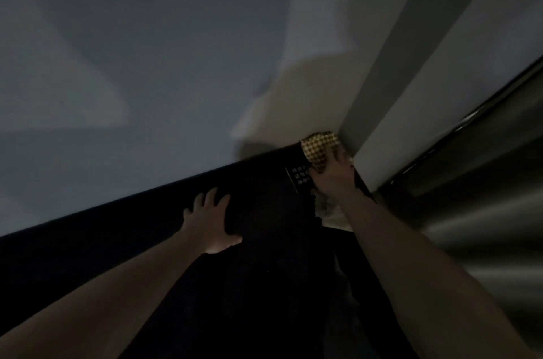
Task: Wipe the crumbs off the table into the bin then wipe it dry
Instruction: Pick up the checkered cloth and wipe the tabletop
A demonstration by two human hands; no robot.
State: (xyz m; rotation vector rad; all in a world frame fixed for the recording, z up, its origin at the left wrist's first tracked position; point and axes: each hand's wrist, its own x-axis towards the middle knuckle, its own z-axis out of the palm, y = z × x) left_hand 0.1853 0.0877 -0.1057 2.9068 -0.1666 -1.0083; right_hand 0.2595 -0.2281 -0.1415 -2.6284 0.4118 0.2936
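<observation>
The scene is dim. My right hand holds a yellow checkered cloth at the far right corner of a black surface, against the wall. A small white printed label on that black surface sits just left of this hand. My left hand lies flat with fingers spread on the same black surface, further left. Below the right wrist a pale patch shows past a ragged dark edge; what it is cannot be made out. No crumbs are discernible.
A grey-white wall rises behind the black surface. A wall corner or pillar stands right of the cloth. A brushed-metal panel fills the right side.
</observation>
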